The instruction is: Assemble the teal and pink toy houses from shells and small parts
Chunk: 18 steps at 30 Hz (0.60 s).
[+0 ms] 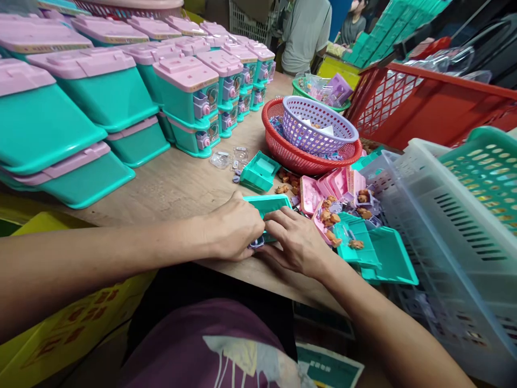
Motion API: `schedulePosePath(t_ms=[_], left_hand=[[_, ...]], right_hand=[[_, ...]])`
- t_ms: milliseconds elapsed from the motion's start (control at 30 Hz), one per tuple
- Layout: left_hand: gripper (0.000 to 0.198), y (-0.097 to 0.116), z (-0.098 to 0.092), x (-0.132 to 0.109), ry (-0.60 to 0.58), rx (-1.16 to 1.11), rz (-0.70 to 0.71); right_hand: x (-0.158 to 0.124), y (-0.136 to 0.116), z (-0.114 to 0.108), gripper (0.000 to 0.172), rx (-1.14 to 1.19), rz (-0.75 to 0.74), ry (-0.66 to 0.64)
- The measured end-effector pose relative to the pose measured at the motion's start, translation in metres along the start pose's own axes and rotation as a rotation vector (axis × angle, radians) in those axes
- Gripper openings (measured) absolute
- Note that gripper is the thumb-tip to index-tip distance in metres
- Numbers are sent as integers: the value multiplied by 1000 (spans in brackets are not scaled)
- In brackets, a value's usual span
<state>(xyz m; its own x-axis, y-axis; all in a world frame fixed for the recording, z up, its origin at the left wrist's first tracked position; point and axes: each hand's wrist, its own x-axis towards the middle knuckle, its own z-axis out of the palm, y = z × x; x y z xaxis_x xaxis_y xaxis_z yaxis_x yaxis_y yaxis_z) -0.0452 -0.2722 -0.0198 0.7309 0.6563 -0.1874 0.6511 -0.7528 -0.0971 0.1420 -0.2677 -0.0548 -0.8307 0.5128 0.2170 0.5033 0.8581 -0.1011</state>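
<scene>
My left hand (pixel 234 229) and my right hand (pixel 297 240) meet at the near edge of the wooden table (pixel 177 186). Both are closed around a teal plastic toy part (pixel 269 203), whose flat top shows above my fingers. A small purple piece (pixel 257 243) peeks out beneath my left fingers. Just right of my right hand lie pink lids (pixel 335 186), small brown figures (pixel 329 218) and open teal trays (pixel 379 253). Another teal part (pixel 259 171) sits a little farther back.
Stacks of finished teal-and-pink toy boxes (pixel 188 102) fill the left and back of the table. A purple basket (pixel 319 126) sits inside a red one (pixel 299 156). A red crate (pixel 428 102) and white and green crates (pixel 452 226) stand right. Another person (pixel 305 32) is behind.
</scene>
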Motion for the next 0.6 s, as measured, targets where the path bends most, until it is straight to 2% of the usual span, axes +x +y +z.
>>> schedulePosePath(t_ms=[167,333,600], left_hand=[[32,-6,3,1,3,-10,17],[37,-14,3,0,19,58,128],[31,-12,7,1,79,-1,76]], right_hand=[[1,3,-3,33,44,-19,0],[2,3,-7,31,82,-47,-21],[2,3,-1,37,-9,-13,11]])
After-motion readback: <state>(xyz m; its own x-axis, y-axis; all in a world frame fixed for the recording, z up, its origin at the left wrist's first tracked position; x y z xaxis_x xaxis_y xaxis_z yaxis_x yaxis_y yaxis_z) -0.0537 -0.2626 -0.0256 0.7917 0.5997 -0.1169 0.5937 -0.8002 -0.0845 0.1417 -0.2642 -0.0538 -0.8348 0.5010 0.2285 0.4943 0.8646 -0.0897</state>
